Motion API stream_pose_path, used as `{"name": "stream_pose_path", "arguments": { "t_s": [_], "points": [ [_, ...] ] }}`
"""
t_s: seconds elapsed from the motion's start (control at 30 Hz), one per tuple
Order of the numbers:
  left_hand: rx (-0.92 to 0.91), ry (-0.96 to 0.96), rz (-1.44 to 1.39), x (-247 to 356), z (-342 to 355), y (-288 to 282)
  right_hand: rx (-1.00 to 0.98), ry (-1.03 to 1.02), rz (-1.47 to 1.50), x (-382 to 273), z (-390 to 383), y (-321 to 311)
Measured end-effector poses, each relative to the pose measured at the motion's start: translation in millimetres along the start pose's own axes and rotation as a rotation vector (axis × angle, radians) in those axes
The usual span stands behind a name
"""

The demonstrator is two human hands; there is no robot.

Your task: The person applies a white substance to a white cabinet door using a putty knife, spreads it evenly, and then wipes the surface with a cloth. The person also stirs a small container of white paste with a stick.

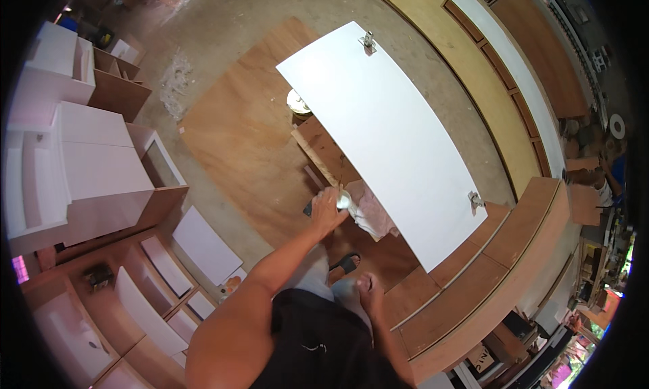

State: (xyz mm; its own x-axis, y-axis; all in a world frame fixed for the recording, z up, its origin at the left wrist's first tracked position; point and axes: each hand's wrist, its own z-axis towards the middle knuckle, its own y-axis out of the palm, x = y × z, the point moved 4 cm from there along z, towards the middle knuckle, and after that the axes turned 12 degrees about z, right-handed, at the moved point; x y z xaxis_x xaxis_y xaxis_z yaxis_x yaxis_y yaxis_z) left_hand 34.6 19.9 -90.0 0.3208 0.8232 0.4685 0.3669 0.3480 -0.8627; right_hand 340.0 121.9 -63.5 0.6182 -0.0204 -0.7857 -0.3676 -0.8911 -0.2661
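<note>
White door panel getting handled at its near edge

Left hand (pixel 327 210) has its fingers wrapped around a small pale object (pixel 344 200), can't tell what, right at the near edge of the long white panel (pixel 385 132), touching a crumpled whitish rag (pixel 372 213). Right hand (pixel 370 285) hangs low by the knee, fingers loosely curled, holding nothing. Panel has metal hinges (pixel 368 41) at both ends, plywood sheet (pixel 236 132) on the floor beneath.

The small pale object (pixel 343 200) gripped by the left hand (pixel 326 210) beside the white panel (pixel 382 135) is mostly covered by fingers and cannot be identified. The round tin (pixel 298 102) is partly hidden under the panel's edge. The right hand (pixel 370 286), below the panel, is blurred; its grip cannot be judged.
</note>
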Motion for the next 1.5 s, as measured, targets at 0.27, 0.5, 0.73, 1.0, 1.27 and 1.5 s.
{"name": "stream_pose_path", "arguments": {
  "t_s": [0.27,0.5,0.73,1.0,1.27,1.5],
  "points": [
    [-0.043,0.181,-0.067,95,-147,-129,-0.037,-0.593,0.036,-167,-26,13],
    [0.055,0.167,-0.005,152,-226,-152,0.050,-0.866,0.177,-175,-90,-22],
    [-0.026,0.403,-0.164,169,-278,-175,0.067,-0.839,0.330,-159,-148,-63],
    [-0.148,0.497,-0.372,207,-306,-193,-0.022,-0.751,0.429,-133,-191,-79],
    [-0.077,0.760,-0.176,246,-330,-216,0.029,-0.857,0.419,-136,-207,-87],
    [-0.035,0.733,-0.138,226,-323,-235,0.124,-0.939,0.299,-153,-207,-72]
  ]
}}
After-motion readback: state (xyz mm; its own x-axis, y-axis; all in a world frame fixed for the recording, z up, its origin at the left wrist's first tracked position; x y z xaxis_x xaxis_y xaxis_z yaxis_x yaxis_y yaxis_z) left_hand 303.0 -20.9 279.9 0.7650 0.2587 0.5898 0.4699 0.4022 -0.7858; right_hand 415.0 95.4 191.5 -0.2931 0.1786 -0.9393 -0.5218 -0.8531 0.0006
